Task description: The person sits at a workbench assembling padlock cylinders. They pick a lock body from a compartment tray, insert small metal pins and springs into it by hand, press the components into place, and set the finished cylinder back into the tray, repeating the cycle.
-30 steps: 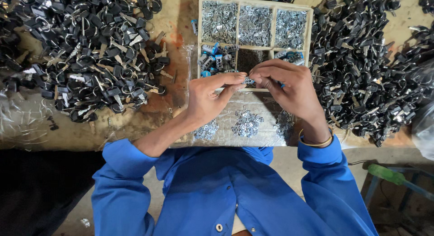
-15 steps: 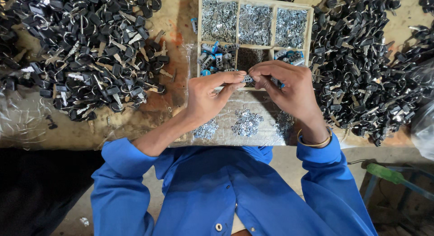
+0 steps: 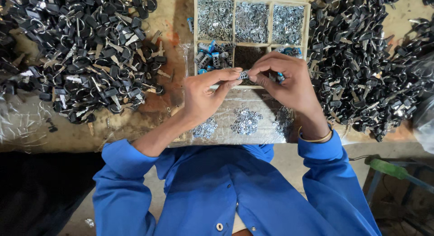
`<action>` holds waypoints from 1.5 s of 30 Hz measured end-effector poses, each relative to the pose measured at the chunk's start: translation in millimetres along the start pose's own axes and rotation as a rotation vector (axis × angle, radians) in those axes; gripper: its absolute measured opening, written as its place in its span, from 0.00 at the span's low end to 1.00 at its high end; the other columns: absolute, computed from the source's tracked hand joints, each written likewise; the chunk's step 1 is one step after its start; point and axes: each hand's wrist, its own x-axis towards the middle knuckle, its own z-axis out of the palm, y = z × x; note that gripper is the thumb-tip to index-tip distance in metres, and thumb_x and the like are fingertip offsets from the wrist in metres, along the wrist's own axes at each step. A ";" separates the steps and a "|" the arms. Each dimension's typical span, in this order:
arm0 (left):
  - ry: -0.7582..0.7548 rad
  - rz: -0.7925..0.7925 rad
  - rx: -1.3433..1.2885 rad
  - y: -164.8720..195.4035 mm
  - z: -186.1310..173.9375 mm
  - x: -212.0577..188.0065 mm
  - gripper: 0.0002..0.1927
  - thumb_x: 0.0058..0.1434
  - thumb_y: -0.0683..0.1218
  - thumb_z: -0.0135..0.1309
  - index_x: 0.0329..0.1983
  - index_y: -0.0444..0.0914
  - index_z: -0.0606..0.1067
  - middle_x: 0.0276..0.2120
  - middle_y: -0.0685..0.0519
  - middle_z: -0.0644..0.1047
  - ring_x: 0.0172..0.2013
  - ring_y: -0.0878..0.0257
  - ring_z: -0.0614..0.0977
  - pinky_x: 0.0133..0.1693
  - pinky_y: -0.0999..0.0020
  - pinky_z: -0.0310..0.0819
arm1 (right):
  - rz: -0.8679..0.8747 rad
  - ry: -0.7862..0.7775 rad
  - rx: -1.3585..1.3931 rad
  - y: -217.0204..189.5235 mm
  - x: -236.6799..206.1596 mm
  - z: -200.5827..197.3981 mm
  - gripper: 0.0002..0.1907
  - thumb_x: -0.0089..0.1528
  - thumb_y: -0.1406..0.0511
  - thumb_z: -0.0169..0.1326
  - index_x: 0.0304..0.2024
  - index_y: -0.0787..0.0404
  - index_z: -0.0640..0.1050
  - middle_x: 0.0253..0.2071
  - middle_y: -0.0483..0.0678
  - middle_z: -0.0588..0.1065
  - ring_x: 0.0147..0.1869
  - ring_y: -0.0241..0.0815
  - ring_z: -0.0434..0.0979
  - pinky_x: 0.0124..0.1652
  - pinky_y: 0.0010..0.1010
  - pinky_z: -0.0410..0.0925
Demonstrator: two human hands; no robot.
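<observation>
My left hand [image 3: 204, 93] and my right hand [image 3: 285, 80] meet over the front edge of a wooden compartment tray [image 3: 308, 23]. Both pinch one small silver metal part [image 3: 244, 75] between thumbs and fingertips. The tray's back compartments hold several heaps of small silver pieces [image 3: 251, 20]. One front compartment holds blue and silver parts [image 3: 212, 57]. Below my hands, three small clusters of silver parts [image 3: 246, 121] lie on a clear plastic sheet [image 3: 235, 100].
A big pile of black-headed keys [image 3: 86, 51] covers the worn bench on the left. Another such pile [image 3: 366, 69] spreads on the right. Crumpled clear plastic [image 3: 18, 127] lies at the left edge. A green-handled object [image 3: 389, 169] sits lower right by the floor.
Both hands stay together over the tray's front edge. The fingers have shifted slightly on the small metal part.
</observation>
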 end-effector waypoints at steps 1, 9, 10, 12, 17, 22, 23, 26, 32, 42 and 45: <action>0.001 -0.002 -0.004 0.5 -0.4 -0.6 0.09 0.64 0.32 0.62 0.46 0.31 0.80 0.47 0.44 0.83 0.50 0.57 0.87 0.50 0.68 0.86 | -0.003 -0.002 0.006 0.9 0.0 0.6 0.08 0.62 0.76 0.64 0.43 0.65 0.82 0.42 0.50 0.81 0.47 0.42 0.82 0.46 0.29 0.73; 0.018 0.005 -0.030 0.5 2.6 -4.7 0.08 0.65 0.32 0.63 0.47 0.30 0.80 0.47 0.44 0.84 0.50 0.58 0.87 0.51 0.67 0.85 | -0.121 0.085 -0.516 6.5 -6.9 -8.3 0.09 0.65 0.70 0.65 0.49 0.57 0.85 0.42 0.45 0.78 0.47 0.47 0.73 0.48 0.39 0.60; 0.020 -0.015 -0.035 0.4 3.0 -4.8 0.08 0.65 0.33 0.63 0.46 0.30 0.80 0.46 0.44 0.84 0.49 0.58 0.87 0.50 0.68 0.85 | -0.103 0.069 -0.561 5.7 -11.5 -11.9 0.08 0.66 0.67 0.67 0.48 0.53 0.86 0.41 0.42 0.78 0.47 0.46 0.71 0.49 0.40 0.57; 0.021 -0.062 -0.041 1.0 3.1 -6.1 0.08 0.65 0.33 0.63 0.46 0.29 0.80 0.46 0.45 0.84 0.46 0.60 0.87 0.49 0.69 0.86 | -0.077 0.028 -0.626 -0.6 -30.7 -23.3 0.06 0.65 0.64 0.68 0.44 0.51 0.85 0.39 0.39 0.77 0.46 0.44 0.70 0.51 0.41 0.56; 0.013 0.054 -0.061 3.8 3.7 -6.8 0.08 0.65 0.31 0.63 0.47 0.29 0.79 0.47 0.43 0.83 0.50 0.57 0.87 0.53 0.65 0.84 | 0.054 -0.063 -0.829 -6.3 -82.5 -23.7 0.06 0.61 0.60 0.66 0.39 0.50 0.84 0.31 0.40 0.72 0.44 0.44 0.71 0.51 0.43 0.56; 0.003 0.100 -0.079 15.4 5.6 -16.3 0.09 0.66 0.30 0.63 0.48 0.28 0.78 0.48 0.42 0.82 0.52 0.55 0.86 0.54 0.64 0.84 | 0.147 0.012 -0.831 4.5 -118.5 -4.6 0.08 0.66 0.58 0.63 0.45 0.52 0.84 0.31 0.42 0.69 0.44 0.44 0.71 0.51 0.42 0.56; 0.000 0.092 -0.088 19.5 5.6 -21.1 0.09 0.66 0.30 0.62 0.48 0.28 0.78 0.48 0.42 0.82 0.52 0.55 0.86 0.54 0.64 0.85 | 0.152 0.014 -0.812 5.9 -123.6 -4.5 0.08 0.65 0.58 0.63 0.46 0.51 0.84 0.31 0.42 0.69 0.43 0.44 0.71 0.50 0.41 0.56; -0.028 0.096 0.001 33.0 2.6 -41.4 0.09 0.64 0.31 0.65 0.46 0.29 0.79 0.47 0.42 0.83 0.49 0.56 0.87 0.51 0.65 0.86 | 0.170 0.043 -0.768 7.6 -135.6 -4.5 0.09 0.65 0.59 0.63 0.47 0.50 0.85 0.30 0.43 0.68 0.41 0.45 0.70 0.48 0.41 0.56; -0.012 -0.049 -0.047 57.3 8.3 -110.9 0.11 0.61 0.32 0.64 0.45 0.29 0.77 0.45 0.42 0.83 0.47 0.57 0.87 0.49 0.69 0.83 | 0.146 0.157 -0.694 20.3 -139.7 4.2 0.11 0.67 0.61 0.64 0.51 0.53 0.83 0.38 0.42 0.74 0.45 0.45 0.71 0.49 0.41 0.55; 0.087 -0.354 -0.069 41.6 40.1 -190.8 0.14 0.60 0.33 0.63 0.49 0.29 0.78 0.43 0.45 0.83 0.39 0.64 0.87 0.41 0.73 0.83 | 0.003 0.174 -0.469 -0.9 -185.5 52.7 0.18 0.55 0.56 0.73 0.43 0.48 0.80 0.51 0.45 0.73 0.59 0.51 0.68 0.59 0.47 0.56; 0.104 -0.334 0.007 33.4 41.7 -195.6 0.13 0.59 0.33 0.64 0.47 0.31 0.80 0.44 0.46 0.83 0.40 0.64 0.87 0.38 0.75 0.83 | -0.012 0.137 -0.572 -3.9 -192.5 66.1 0.21 0.55 0.55 0.72 0.50 0.48 0.83 0.59 0.47 0.71 0.63 0.55 0.66 0.61 0.50 0.55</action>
